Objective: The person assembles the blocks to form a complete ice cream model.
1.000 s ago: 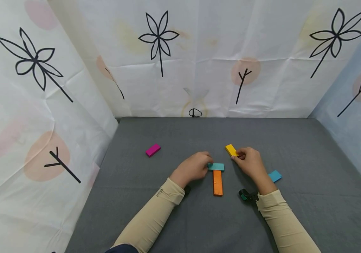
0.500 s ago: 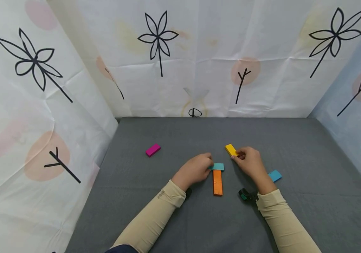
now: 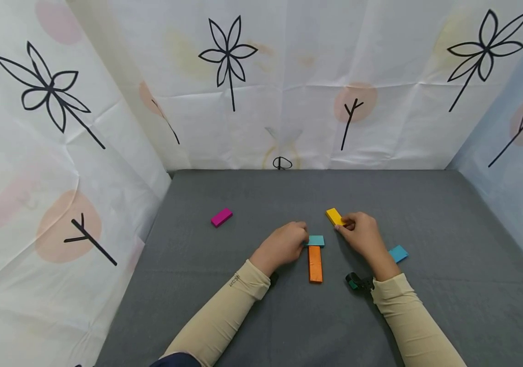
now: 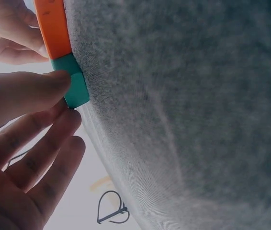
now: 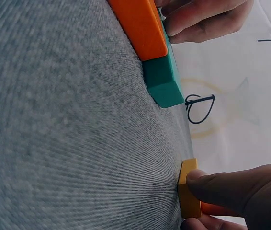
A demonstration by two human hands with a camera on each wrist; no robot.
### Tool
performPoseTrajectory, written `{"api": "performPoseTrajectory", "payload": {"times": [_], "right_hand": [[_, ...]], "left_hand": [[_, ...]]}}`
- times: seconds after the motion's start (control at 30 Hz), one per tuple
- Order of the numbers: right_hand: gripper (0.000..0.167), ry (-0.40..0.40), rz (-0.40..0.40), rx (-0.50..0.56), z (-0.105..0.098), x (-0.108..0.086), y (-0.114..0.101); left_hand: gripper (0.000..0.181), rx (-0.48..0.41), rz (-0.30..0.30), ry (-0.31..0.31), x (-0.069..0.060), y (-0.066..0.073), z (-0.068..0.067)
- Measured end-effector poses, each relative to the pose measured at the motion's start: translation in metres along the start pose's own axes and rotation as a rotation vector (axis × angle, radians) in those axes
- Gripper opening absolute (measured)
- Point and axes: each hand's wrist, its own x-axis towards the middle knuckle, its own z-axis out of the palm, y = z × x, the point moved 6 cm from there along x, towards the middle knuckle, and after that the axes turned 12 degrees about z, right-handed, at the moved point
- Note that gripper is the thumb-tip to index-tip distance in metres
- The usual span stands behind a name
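Note:
My left hand (image 3: 284,245) pinches the left end of a teal block (image 3: 316,240), thumb on the near side and fingertips behind it in the left wrist view. The teal block (image 5: 164,84) lies crosswise at the far end of an orange block (image 3: 315,265), forming a T on the cloth; the two touch. My right hand (image 3: 361,234) holds the near end of a yellow block (image 3: 334,217), which lies slanted on the cloth. The thumb lies against the yellow block (image 5: 189,191) in the right wrist view; the other fingers are partly hidden.
A magenta block (image 3: 222,217) lies at the back left. Beside the right wrist is a blue block (image 3: 398,254), partly covered by the forearm. Grey cloth (image 3: 288,326) covers the table, with printed white curtains (image 3: 307,61) along its back and sides.
The left hand has shifted slightly right, covering more of the teal block's left end. The right hand and the yellow block have stayed in place.

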Motion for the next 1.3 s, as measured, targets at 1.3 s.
{"api": "performPoseTrajectory", "payload": {"times": [1.3], "right_hand": [[0.03,-0.114,-0.19,0.055,0.009,-0.001,-0.006]], "left_hand": [[0.018,-0.095,0.023,-0.009,0.003,-0.006,0.001]]}}
